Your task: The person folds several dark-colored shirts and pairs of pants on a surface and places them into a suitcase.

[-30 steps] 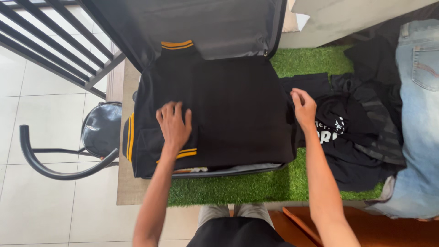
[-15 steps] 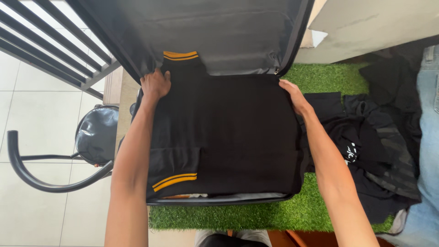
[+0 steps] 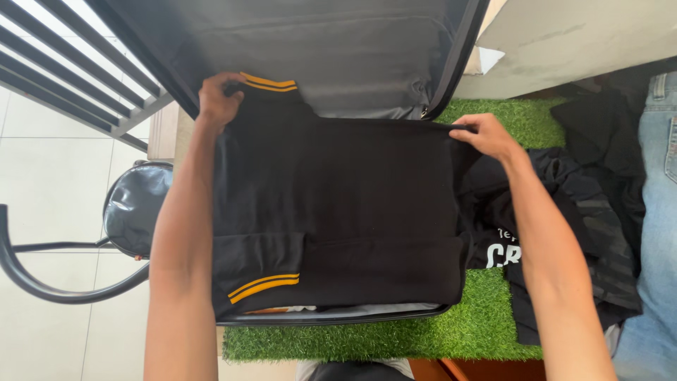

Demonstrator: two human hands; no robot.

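Left hand (image 3: 217,97): closed on the far left corner of the black garment, fingers curled over the cloth just beside the yellow-striped collar, arm stretched straight down the left side of the case
Right hand (image 3: 486,134): pinching the far right corner of the same garment between thumb and fingers, at the case's right edge, forearm running over the pile of dark clothes
Black garment (image 3: 352,204): folded flat, filling the open suitcase from side to side, held at both far corners; near edge lying just inside the front rim
Collar (image 3: 268,81): black with two yellow stripes, at the far left, resting against the raised lid
Cuff (image 3: 264,284): yellow double stripe on a folded sleeve, front left of the garment
Suitcase (image 3: 338,315): dark, open, on green artificial turf; pale fabric showing under the garment at the front rim
Lid (image 3: 317,49): grey-lined, upright behind the garment
Turf (image 3: 395,339): green mat beneath the case and the loose clothes
Dark clothes (image 3: 564,212): heaped on the turf right of the case, one with white print
Jeans (image 3: 659,212): light blue, at the far right edge
Chair (image 3: 130,212): black round seat with curved metal frame, left of the case on pale floor tiles
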